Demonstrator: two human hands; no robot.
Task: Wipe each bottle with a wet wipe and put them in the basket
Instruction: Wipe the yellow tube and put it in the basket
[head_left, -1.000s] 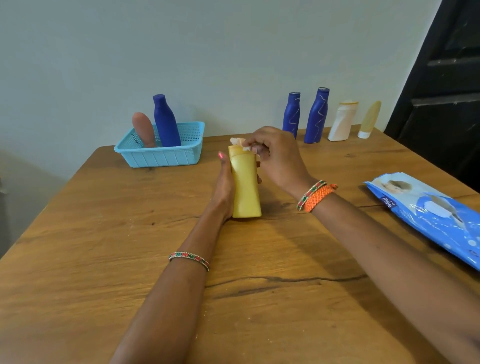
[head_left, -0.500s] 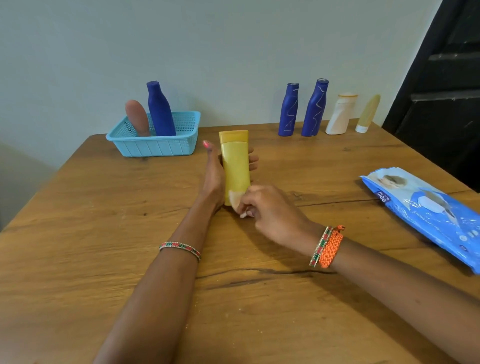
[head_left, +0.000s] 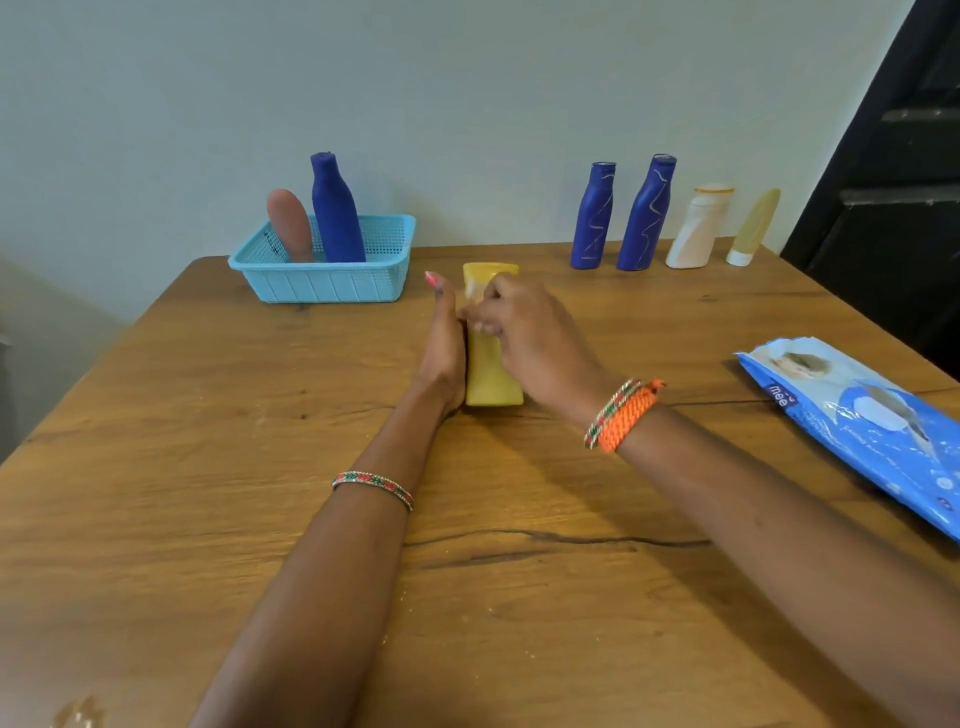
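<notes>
Yellow plastic is in the middle of the scene: the yellow bottle (head_left: 491, 379) stands upright on the wooden table (head_left: 208, 467), between the two hands. The left hand (head_left: 444, 348) holds it from the left side, with the palm against the bottle and the thumb pointing up; the fingers go behind the bottle, so I judge they wrap around it, though they are hidden. The right hand (head_left: 524, 332) has its fingers curled against the upper front of the bottle and pinches something pale there, most probably the wet wipe (head_left: 475, 312) (it is blurred, so I cannot be fully sure). This looks like the wiping step for this bottle, not yet finished. The light blue basket (head_left: 322, 283) at the far left already contains two bottles, a dark blue bottle (head_left: 335, 213) and a brown bottle (head_left: 288, 223), both standing inside it. Four more wait in a row near the wall at the far right: two blue bottles with thin lines (head_left: 592, 218), a white bottle (head_left: 698, 228) and a small beige tube (head_left: 753, 228), well apart from the basket. So about two of seven are done, one is in hand, four remain. The blue pack of wipes (head_left: 857, 421) lies at the right edge of the table.
</notes>
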